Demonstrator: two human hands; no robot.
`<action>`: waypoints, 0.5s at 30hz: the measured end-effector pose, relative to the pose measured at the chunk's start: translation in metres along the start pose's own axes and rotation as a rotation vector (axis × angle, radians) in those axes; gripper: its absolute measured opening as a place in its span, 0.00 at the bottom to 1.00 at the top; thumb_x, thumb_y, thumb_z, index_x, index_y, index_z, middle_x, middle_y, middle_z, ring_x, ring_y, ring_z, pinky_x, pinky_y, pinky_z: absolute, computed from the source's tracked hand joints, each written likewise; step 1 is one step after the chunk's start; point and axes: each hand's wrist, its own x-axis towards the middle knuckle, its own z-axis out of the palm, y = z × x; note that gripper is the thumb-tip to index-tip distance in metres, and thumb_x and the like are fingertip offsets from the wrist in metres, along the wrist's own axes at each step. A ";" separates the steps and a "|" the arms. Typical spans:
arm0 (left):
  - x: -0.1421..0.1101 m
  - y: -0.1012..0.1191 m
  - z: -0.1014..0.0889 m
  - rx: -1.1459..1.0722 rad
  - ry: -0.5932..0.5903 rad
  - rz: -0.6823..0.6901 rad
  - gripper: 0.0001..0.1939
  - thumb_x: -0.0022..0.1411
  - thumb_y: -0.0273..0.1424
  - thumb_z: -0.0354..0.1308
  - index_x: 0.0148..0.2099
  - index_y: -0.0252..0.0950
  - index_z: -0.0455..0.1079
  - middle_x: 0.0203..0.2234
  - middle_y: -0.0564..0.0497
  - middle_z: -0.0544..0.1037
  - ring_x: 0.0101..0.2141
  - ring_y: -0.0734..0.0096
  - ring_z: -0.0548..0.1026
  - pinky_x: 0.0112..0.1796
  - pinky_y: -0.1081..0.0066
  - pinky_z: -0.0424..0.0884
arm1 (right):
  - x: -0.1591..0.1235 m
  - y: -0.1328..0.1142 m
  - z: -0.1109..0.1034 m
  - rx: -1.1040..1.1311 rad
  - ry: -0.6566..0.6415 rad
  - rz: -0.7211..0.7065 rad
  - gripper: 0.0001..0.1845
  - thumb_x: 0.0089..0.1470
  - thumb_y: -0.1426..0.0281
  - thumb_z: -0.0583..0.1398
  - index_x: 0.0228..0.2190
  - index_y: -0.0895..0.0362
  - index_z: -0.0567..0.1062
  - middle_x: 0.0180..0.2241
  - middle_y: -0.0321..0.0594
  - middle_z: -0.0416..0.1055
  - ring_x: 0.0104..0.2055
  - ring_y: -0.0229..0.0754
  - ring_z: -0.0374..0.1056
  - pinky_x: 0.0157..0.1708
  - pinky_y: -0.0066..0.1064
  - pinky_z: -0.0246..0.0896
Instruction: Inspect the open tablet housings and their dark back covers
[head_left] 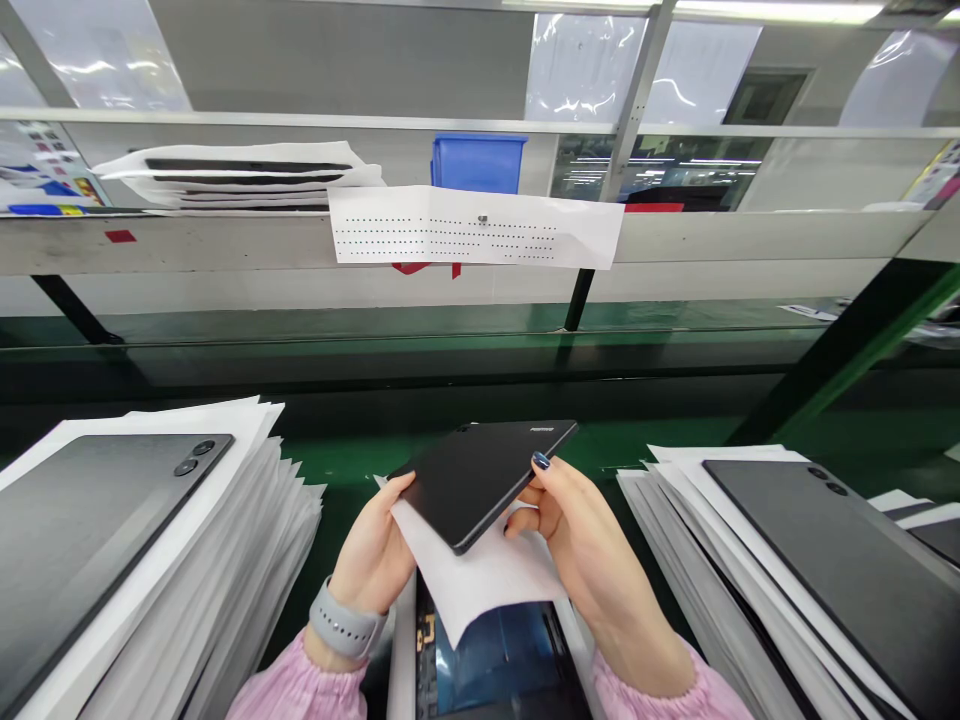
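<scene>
A thin dark tablet back cover (480, 475) is held up in the middle, tilted, with small lettering near its far right corner. My left hand (375, 550) is closed on its left edge, and a white paper sheet (480, 575) hangs under the cover by these fingers. At the right edge, my right hand (581, 550) pinches the cover, thumb on top and fingers curled below. Beneath the sheet lies a black tablet body (502, 660) with a bluish inner surface and gold-coloured parts at its left; the sheet and my hands hide some of it.
On the left rises a tall stack of paper sheets (247, 530) topped by a grey tablet cover (97, 540). A similar stack (675, 510) with a dark cover (832, 560) stands right. Beyond, a shelf (225, 245) carries layered sheets (247, 175) and a blue bin (478, 163).
</scene>
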 end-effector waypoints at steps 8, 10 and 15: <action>-0.011 0.008 0.009 -0.013 0.087 0.188 0.25 0.73 0.29 0.48 0.68 0.26 0.59 0.44 0.43 0.85 0.48 0.55 0.81 0.56 0.62 0.70 | 0.015 0.010 -0.008 -0.063 0.075 0.041 0.16 0.49 0.58 0.69 0.37 0.56 0.80 0.36 0.42 0.81 0.37 0.47 0.76 0.34 0.31 0.71; -0.015 0.015 0.010 -0.020 0.079 0.181 0.25 0.75 0.32 0.44 0.67 0.24 0.60 0.44 0.40 0.85 0.49 0.53 0.80 0.57 0.60 0.69 | 0.021 0.009 -0.012 0.020 0.141 0.047 0.14 0.44 0.63 0.70 0.34 0.55 0.80 0.36 0.41 0.81 0.39 0.49 0.76 0.32 0.30 0.71; -0.017 0.031 0.002 -0.052 0.075 0.171 0.26 0.74 0.31 0.42 0.64 0.15 0.62 0.40 0.34 0.85 0.51 0.48 0.79 0.58 0.56 0.67 | 0.024 0.001 -0.022 -0.013 0.209 -0.045 0.26 0.42 0.67 0.71 0.46 0.46 0.79 0.44 0.39 0.81 0.47 0.54 0.76 0.37 0.35 0.75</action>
